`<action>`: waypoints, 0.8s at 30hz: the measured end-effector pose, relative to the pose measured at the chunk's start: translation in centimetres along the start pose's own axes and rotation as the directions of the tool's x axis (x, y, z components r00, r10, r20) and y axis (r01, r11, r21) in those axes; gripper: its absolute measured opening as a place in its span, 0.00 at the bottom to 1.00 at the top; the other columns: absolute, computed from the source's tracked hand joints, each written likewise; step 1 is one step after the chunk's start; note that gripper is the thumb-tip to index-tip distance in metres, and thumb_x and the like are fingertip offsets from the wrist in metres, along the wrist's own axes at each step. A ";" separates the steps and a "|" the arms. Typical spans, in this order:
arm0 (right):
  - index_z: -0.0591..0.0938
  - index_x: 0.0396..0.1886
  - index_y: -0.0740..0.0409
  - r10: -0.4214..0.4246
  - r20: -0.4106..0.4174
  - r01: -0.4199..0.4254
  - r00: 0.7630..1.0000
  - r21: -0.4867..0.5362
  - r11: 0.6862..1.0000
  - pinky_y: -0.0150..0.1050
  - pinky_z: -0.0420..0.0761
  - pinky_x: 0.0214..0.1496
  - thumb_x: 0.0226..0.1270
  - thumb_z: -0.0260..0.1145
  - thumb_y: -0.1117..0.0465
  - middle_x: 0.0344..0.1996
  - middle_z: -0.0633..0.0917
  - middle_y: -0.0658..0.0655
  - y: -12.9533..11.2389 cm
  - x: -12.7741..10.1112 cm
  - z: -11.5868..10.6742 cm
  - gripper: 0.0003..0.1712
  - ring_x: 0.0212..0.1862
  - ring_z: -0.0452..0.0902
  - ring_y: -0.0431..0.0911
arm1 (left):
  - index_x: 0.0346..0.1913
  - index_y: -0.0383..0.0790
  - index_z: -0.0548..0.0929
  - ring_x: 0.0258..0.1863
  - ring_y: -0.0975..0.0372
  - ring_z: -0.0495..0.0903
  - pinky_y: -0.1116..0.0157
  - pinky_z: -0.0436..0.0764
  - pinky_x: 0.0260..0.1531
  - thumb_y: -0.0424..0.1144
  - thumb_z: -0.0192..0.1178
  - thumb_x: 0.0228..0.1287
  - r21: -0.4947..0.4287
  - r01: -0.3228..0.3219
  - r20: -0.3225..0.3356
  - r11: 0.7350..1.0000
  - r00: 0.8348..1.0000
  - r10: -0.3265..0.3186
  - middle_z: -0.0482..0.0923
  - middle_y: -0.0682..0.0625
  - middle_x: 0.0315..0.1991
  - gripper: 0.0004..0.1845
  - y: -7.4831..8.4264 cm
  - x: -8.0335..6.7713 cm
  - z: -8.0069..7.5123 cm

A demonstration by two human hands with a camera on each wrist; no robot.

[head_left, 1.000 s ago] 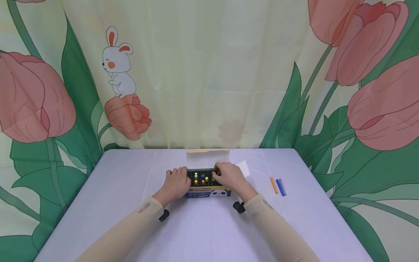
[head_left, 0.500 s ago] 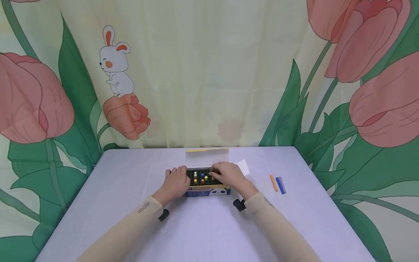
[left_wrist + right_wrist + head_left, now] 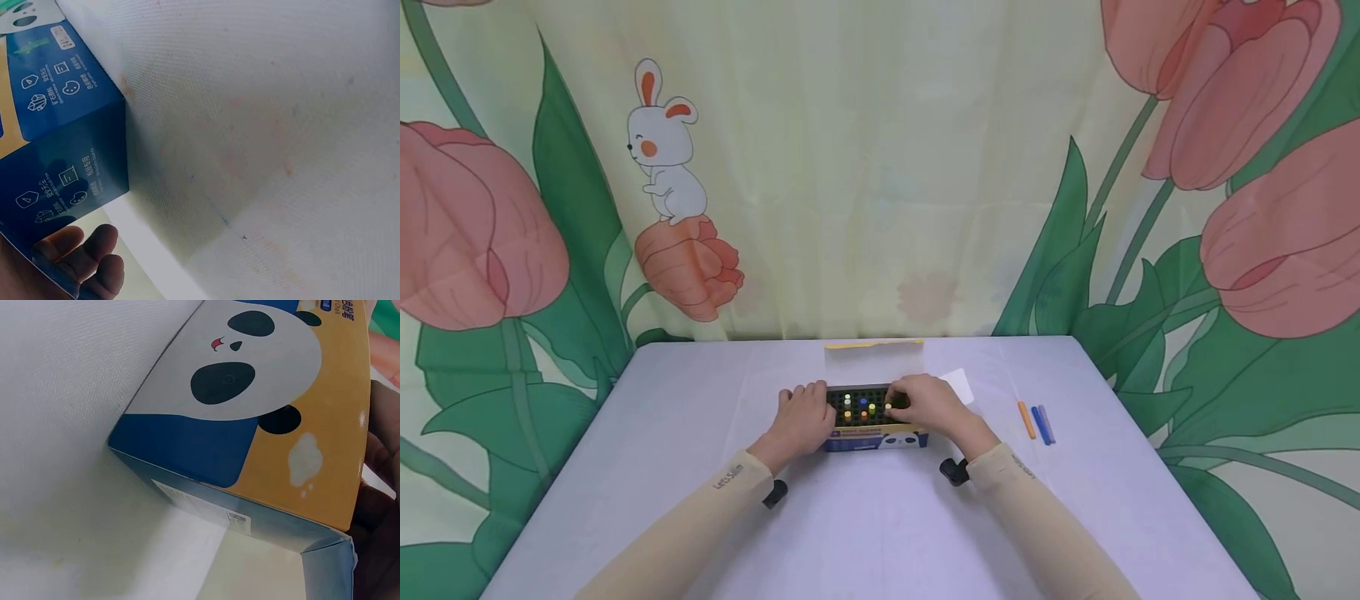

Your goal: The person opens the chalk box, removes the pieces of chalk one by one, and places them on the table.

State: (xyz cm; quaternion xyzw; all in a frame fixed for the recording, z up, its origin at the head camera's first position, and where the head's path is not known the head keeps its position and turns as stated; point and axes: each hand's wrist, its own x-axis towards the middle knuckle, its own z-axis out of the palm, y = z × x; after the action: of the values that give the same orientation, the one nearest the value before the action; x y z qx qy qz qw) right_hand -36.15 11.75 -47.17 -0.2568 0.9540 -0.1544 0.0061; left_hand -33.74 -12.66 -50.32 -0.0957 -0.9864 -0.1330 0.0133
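A blue and yellow chalk box [image 3: 857, 442] with a panda face stands near the middle of the table, its lid raised. Inside, a black holder [image 3: 855, 398] full of holes carries several chalk sticks in white, blue, yellow and orange. My left hand [image 3: 801, 419] grips the box's left end; its fingertips curl past the box edge in the left wrist view. Over the right part of the holder, my right hand [image 3: 928, 402] pinches a pale chalk stick [image 3: 888, 407] between thumb and fingers. That hand covers the holder's right end. In the right wrist view, dark fingers [image 3: 381, 456] show behind the box.
An orange chalk stick [image 3: 1026, 419], a blue one [image 3: 1041, 425] and a purple one [image 3: 1047, 423] lie to the right on the white tablecloth [image 3: 880, 533]. A white paper piece [image 3: 957, 387] lies behind my right hand. A curtain [image 3: 865, 167] hangs behind the table.
My right hand first shifts slightly left over the holder, then back right and a little down, with its fingertips now at the pale chalk stick. The left hand keeps its place on the box.
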 end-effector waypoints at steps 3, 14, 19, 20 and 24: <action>0.89 0.39 0.44 -0.003 -0.005 0.003 1.000 -0.007 1.000 0.40 0.78 0.38 0.66 0.74 0.49 0.36 0.87 0.42 -0.1 -0.2 0.0 0.08 0.35 0.77 0.38 | 0.58 0.31 0.73 0.46 0.49 0.75 0.39 0.64 0.64 0.43 0.41 0.75 0.004 0.004 0.003 1.000 1.000 -0.004 0.78 0.42 0.45 0.21 0.1 -0.1 0.0; 0.88 0.45 0.45 -0.072 -0.024 0.070 0.997 -0.091 0.993 0.40 0.81 0.43 0.69 0.72 0.47 0.46 0.84 0.44 -0.1 -0.7 0.1 0.11 0.43 0.82 0.40 | 0.58 0.32 0.73 0.46 0.50 0.75 0.40 0.65 0.63 0.43 0.42 0.75 0.009 0.000 0.009 1.000 1.000 0.000 0.78 0.42 0.44 0.20 0.1 -0.1 -0.1; 0.87 0.44 0.43 -0.078 -0.004 0.077 0.997 -0.095 0.992 0.41 0.80 0.42 0.70 0.71 0.48 0.43 0.85 0.44 -0.1 -0.7 0.1 0.09 0.42 0.80 0.40 | 0.56 0.32 0.73 0.44 0.51 0.74 0.40 0.65 0.63 0.43 0.41 0.75 0.010 0.000 0.008 1.000 1.000 0.000 0.77 0.44 0.41 0.20 0.1 -0.1 0.1; 0.87 0.44 0.43 -0.074 0.000 0.074 0.997 -0.092 0.993 0.41 0.80 0.42 0.71 0.70 0.47 0.42 0.86 0.44 -0.1 -0.6 0.1 0.08 0.42 0.80 0.40 | 0.54 0.33 0.74 0.43 0.51 0.74 0.40 0.65 0.62 0.43 0.41 0.74 0.012 -0.001 0.006 1.000 1.000 0.000 0.76 0.44 0.40 0.19 0.0 -0.1 0.1; 0.86 0.43 0.42 -0.061 -0.001 0.061 0.998 -0.072 0.996 0.41 0.79 0.41 0.71 0.69 0.45 0.40 0.87 0.43 -0.1 -0.6 0.0 0.09 0.41 0.80 0.39 | 0.51 0.33 0.74 0.40 0.51 0.74 0.39 0.66 0.61 0.42 0.40 0.74 0.013 -0.006 -0.009 1.000 1.000 0.007 0.74 0.46 0.35 0.17 0.0 -0.1 0.1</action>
State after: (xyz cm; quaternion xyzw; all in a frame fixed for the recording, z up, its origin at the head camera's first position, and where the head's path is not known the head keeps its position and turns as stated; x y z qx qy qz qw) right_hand -35.64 11.97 -47.21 -0.2855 0.9507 -0.1205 -0.0093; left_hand -33.67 -12.63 -50.40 -0.0982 -0.9869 -0.1270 0.0187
